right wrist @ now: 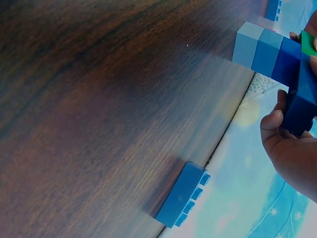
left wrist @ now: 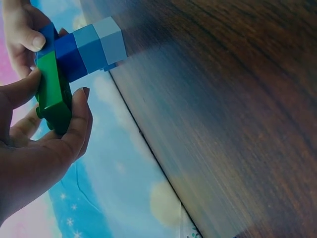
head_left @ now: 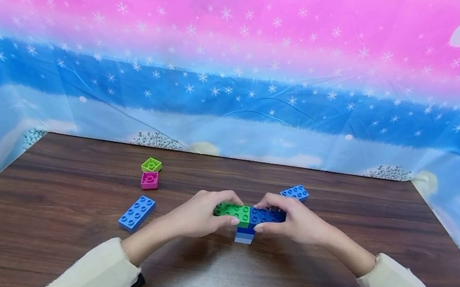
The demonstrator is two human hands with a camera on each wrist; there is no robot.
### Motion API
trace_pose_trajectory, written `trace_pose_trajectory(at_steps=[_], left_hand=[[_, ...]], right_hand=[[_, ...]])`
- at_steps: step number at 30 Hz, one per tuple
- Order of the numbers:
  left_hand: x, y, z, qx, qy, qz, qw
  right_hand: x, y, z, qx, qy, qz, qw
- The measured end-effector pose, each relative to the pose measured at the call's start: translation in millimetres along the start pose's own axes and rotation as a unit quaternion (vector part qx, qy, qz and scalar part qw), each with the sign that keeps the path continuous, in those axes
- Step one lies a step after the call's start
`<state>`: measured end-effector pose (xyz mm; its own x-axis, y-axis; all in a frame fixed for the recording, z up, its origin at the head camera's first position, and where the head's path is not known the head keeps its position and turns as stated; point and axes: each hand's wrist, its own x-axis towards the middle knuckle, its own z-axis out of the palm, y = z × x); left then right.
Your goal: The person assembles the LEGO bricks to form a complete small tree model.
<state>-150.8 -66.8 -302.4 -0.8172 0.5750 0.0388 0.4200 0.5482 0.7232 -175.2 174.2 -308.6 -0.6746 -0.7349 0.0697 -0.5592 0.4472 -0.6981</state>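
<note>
Head view: your left hand [head_left: 204,214] pinches the green brick [head_left: 244,217] and your right hand [head_left: 305,221] pinches the dark blue brick [head_left: 266,216], end to end atop the narrow blue column [head_left: 244,238], slightly right of centre. Caution: both bricks overhang the column, so uneven pressure from you could tilt it or pop a brick loose. Bricks are glossy, rigid-looking plastic oblongs with round studs; the column is flat-faced; the table [head_left: 56,209] is dark, wood-grained, faintly reflective
</note>
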Motion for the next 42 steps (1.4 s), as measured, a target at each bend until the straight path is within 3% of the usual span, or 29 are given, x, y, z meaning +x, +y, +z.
trace_pose_trajectory(at_steps=[32, 42], left_hand=[[1.4, -0.7, -0.2, -0.01, 0.001, -0.01, 0.9999], [1.8, -0.6, -0.4, -0.01, 0.002, -0.012, 0.9999]], right_hand=[[-2.8, -1.2, 2.1, -0.019, 0.019, -0.005, 0.9996], [-7.6, -4.4, -8.5, 0.009, -0.015, 0.048, 0.9987]])
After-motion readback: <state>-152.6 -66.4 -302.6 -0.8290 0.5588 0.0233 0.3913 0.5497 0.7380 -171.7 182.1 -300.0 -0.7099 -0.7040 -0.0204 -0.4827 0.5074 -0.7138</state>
